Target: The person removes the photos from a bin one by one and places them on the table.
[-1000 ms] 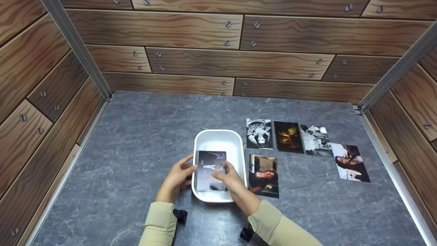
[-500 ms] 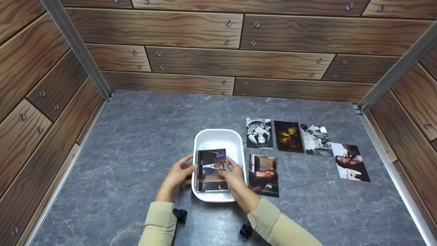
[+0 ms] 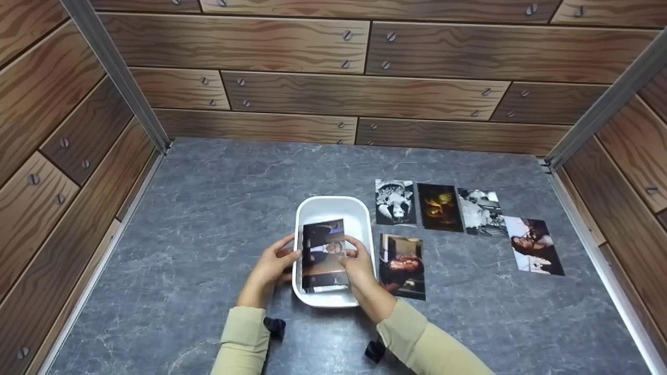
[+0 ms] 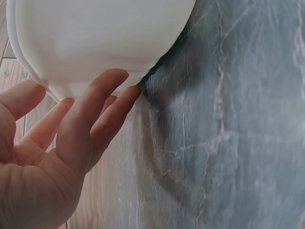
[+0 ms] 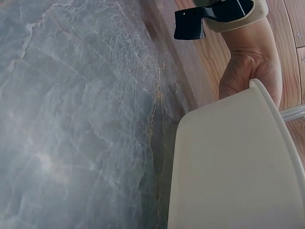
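A white plastic tub (image 3: pixel 333 207) with rounded corners stands at the middle front. My left hand (image 3: pixel 272 264) holds its left side. In the left wrist view, the fingers (image 4: pixel 78 112) lie against the outer wall while the thumb is at the rim. Inside the tub, my right hand (image 3: pixel 359 265) pinches the right edge of a photo print (image 3: pixel 323 252) showing a person in dark clothes. That print is slightly turned, and the edge of another sheet (image 3: pixel 333 287) shows beneath it. In the right wrist view, the tub's wall (image 5: pixel 238 167) hides the right hand's fingers.
Right of the tub, a photo print of a red-toned figure (image 3: pixel 402 266) lies on the grey marbled table (image 3: pixel 219 208). Behind it, a black-and-white print (image 3: pixel 395 202), a dark golden print (image 3: pixel 440 207) and others form a row. Wood-patterned walls (image 3: pixel 292 94) enclose the table.
My right hand has shifted the top photo print away from me inside the tub and turned it slightly, uncovering a sheet beneath. The left hand has stayed on the tub.
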The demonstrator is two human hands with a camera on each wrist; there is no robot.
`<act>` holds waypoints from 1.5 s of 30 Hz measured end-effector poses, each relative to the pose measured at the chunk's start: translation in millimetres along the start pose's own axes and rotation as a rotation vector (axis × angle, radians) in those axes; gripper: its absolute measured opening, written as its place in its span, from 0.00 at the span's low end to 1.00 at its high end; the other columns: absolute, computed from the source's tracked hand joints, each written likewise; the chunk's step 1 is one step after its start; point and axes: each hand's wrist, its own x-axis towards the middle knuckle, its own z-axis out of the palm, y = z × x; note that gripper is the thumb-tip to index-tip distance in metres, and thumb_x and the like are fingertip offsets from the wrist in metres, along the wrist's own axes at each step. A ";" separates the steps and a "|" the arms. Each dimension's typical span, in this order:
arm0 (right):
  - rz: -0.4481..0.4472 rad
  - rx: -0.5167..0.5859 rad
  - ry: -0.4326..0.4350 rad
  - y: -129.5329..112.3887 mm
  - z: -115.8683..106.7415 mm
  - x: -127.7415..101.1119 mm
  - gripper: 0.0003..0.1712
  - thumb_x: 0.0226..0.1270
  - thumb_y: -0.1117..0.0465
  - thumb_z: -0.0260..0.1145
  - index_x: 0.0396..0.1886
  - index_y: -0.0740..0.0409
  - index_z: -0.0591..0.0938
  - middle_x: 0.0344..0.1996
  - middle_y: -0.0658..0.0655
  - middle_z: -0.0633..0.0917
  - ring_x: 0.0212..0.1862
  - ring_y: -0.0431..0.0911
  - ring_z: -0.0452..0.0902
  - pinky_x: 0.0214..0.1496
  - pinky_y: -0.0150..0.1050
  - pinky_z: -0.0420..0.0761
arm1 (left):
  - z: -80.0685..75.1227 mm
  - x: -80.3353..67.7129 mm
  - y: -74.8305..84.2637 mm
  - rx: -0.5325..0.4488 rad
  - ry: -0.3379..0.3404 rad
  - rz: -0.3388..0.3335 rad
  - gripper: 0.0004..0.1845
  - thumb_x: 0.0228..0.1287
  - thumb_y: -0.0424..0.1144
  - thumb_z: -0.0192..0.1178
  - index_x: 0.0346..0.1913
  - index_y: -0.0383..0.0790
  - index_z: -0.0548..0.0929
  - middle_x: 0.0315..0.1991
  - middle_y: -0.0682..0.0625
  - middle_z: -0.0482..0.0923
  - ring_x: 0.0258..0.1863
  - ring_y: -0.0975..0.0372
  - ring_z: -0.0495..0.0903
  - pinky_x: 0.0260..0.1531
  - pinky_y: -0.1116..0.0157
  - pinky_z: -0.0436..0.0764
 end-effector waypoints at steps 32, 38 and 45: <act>-0.069 0.228 0.068 -51.3 -73.3 3.1 0.29 0.61 0.77 0.60 0.64 0.70 0.68 0.38 0.49 0.81 0.41 0.38 0.76 0.46 0.27 0.80 | -0.5 0.3 2.2 0.017 0.012 -0.029 0.28 0.69 0.32 0.57 0.71 0.40 0.67 0.59 0.31 0.74 0.42 0.52 0.83 0.31 0.57 0.86; -0.106 0.313 0.102 -42.9 -144.3 15.1 0.21 0.61 0.81 0.57 0.49 0.57 0.80 0.30 0.42 0.84 0.37 0.33 0.79 0.42 0.24 0.79 | -0.1 0.4 1.5 0.032 0.020 -0.052 0.28 0.69 0.34 0.57 0.71 0.41 0.66 0.60 0.31 0.74 0.43 0.52 0.84 0.29 0.58 0.86; -0.028 0.125 0.113 -25.8 -228.2 21.5 0.26 0.62 0.77 0.61 0.34 0.35 0.81 0.24 0.39 0.82 0.31 0.30 0.77 0.38 0.22 0.78 | 1.6 -1.0 3.4 0.041 0.020 -0.052 0.29 0.69 0.35 0.57 0.71 0.41 0.66 0.61 0.32 0.73 0.43 0.53 0.83 0.28 0.59 0.86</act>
